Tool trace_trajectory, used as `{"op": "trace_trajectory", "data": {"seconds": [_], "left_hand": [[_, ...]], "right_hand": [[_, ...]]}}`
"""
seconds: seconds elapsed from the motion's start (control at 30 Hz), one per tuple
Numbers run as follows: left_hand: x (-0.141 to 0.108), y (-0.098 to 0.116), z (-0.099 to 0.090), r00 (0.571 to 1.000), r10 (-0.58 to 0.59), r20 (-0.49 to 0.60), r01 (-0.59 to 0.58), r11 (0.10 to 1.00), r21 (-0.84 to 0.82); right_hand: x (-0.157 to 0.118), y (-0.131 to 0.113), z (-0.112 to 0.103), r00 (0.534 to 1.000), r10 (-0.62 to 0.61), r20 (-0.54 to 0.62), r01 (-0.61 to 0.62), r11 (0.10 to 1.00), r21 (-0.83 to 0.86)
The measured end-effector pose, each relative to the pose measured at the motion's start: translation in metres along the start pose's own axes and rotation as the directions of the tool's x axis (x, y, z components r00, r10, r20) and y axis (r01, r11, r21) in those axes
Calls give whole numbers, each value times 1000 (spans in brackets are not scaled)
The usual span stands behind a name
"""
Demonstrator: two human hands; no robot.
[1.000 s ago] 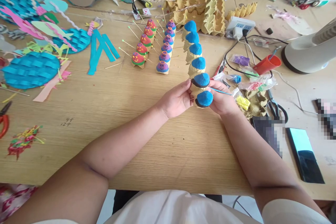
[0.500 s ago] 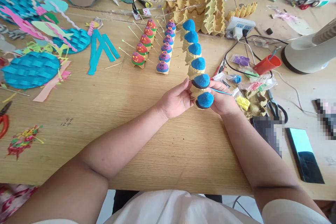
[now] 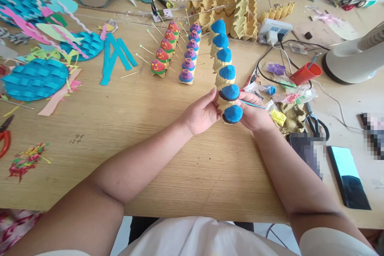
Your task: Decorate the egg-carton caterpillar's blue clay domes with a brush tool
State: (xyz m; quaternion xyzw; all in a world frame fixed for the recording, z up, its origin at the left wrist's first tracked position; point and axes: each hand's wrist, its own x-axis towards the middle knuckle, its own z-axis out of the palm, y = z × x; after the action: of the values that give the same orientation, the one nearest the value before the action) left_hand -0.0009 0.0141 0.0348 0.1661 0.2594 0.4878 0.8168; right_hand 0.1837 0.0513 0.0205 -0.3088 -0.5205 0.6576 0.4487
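Between my hands is a strip of egg carton (image 3: 223, 82), its row of several cups topped with blue clay. The two nearest caps have a dark band along their lower edge. My left hand (image 3: 201, 114) is closed on the strip's near left side, thumb on top. From the right, my right hand (image 3: 252, 112) grips the same near end, its fingertips partly hidden behind the cups. A thin blue stick (image 3: 253, 104) pokes out to the right from my right hand. Left of the strip stand a purple-and-blue carton row (image 3: 188, 65) and a red-and-green one (image 3: 162, 57), both with faces.
Uncut egg cartons (image 3: 220, 6) lie at the back. To the right are a power strip (image 3: 275, 28), a red cup (image 3: 306, 73), clay packets, scissors (image 3: 313, 122) and a phone (image 3: 349, 178). Woven blue paper crafts (image 3: 36, 79) and orange-handled pliers (image 3: 4, 138) occupy the left.
The strip's far end has shifted slightly to the right and up in the view. Both hands keep their hold in nearly the same place.
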Motion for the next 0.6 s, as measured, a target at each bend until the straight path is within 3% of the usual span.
{"op": "trace_trajectory", "data": {"seconds": [0.37,0.6], "left_hand": [[3,2,-1,999,-1,-49,-2,998,-70],[6,2,-2,989,17,-150,-26,998,-59]], "right_hand": [[-1,6,-7,999,-50,-14,49,994,-94],[-2,0,-4,999,-38,-15,34,980,-194]]}}
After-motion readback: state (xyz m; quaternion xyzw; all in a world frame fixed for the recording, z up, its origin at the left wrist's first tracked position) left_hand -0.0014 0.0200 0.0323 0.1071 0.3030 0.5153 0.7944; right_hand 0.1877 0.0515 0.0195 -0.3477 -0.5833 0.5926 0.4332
